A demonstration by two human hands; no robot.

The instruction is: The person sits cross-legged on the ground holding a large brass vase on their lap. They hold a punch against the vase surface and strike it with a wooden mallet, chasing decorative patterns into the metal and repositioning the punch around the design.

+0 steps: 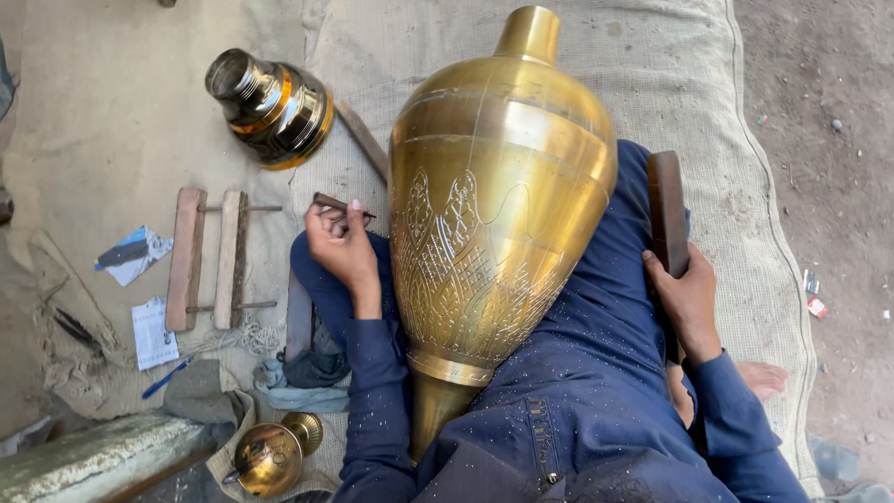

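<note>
A large brass vase [498, 196] lies across my lap, neck pointing away, its lower body engraved with fine patterns. My left hand [343, 250] is just left of the vase and grips a thin dark metal chisel [341, 206] that points toward the vase's side. My right hand [687, 293] rests on my right leg and holds a dark wooden mallet [667, 212] standing along the vase's right side. Metal filings speckle my blue clothing.
A smaller brass vessel [272, 107] lies on the burlap mat [670, 84] at upper left. A wooden frame [209, 259], papers [154, 333], a blue pen [166, 379], rags and a small brass pot [268, 456] sit at left. Bare dirt ground [829, 140] is at right.
</note>
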